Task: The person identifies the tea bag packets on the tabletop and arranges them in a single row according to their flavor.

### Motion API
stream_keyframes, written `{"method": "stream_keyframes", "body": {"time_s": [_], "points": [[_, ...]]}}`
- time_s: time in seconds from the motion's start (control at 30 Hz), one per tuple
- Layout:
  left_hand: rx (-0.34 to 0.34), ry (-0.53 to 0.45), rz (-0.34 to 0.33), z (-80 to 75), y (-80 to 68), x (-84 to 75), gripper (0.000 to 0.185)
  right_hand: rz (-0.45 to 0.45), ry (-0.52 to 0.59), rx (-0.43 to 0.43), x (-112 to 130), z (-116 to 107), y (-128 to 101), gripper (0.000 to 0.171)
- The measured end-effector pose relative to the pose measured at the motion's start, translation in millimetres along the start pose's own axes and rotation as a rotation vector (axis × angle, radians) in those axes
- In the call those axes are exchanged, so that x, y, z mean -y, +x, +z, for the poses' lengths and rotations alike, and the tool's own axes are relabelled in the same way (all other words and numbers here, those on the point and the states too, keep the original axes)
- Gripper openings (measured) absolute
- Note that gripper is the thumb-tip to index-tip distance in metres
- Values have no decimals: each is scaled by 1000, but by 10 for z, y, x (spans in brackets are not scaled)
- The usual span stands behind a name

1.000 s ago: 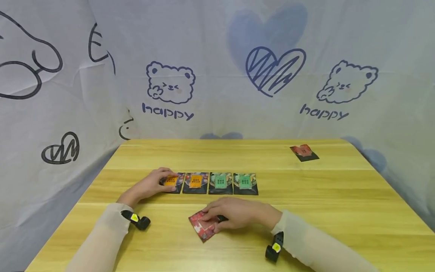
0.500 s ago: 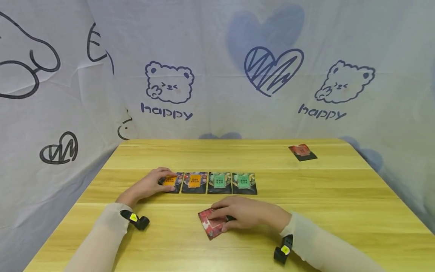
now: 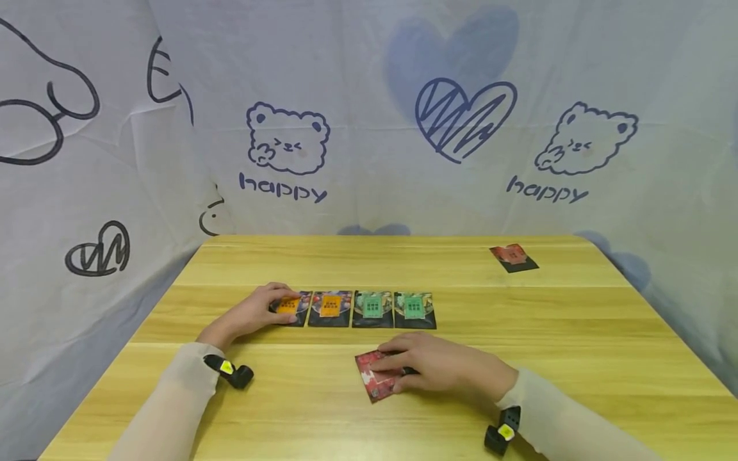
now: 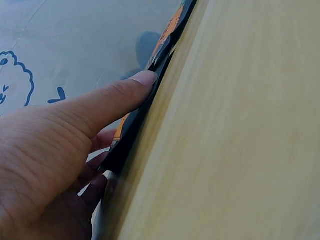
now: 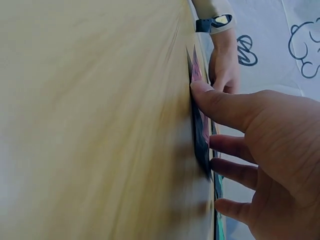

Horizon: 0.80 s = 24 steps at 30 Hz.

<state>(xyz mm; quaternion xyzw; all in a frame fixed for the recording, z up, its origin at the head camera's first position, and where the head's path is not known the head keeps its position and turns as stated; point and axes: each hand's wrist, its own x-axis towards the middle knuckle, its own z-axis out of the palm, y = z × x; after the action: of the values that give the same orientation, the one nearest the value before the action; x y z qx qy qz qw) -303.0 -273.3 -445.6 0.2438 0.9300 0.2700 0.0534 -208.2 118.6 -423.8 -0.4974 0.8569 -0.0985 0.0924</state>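
Wooden table (image 3: 519, 320): right hand (image 3: 444, 370) presses red packet (image 3: 377, 382).

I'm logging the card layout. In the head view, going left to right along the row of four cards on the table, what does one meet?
Left hand resting on the first orange card → second orange card → first green card → second green card.
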Motion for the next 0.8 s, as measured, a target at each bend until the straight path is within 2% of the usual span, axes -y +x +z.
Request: {"method": "stream_keyframes", "body": {"time_s": [0.57, 0.8], "points": [[-1, -1, 8, -19, -2, 12, 59, 88, -27, -51, -89, -3, -329, 50], [-2, -7, 20, -6, -4, 10, 58, 118, 32, -63, -138, -3, -457, 51]]}}
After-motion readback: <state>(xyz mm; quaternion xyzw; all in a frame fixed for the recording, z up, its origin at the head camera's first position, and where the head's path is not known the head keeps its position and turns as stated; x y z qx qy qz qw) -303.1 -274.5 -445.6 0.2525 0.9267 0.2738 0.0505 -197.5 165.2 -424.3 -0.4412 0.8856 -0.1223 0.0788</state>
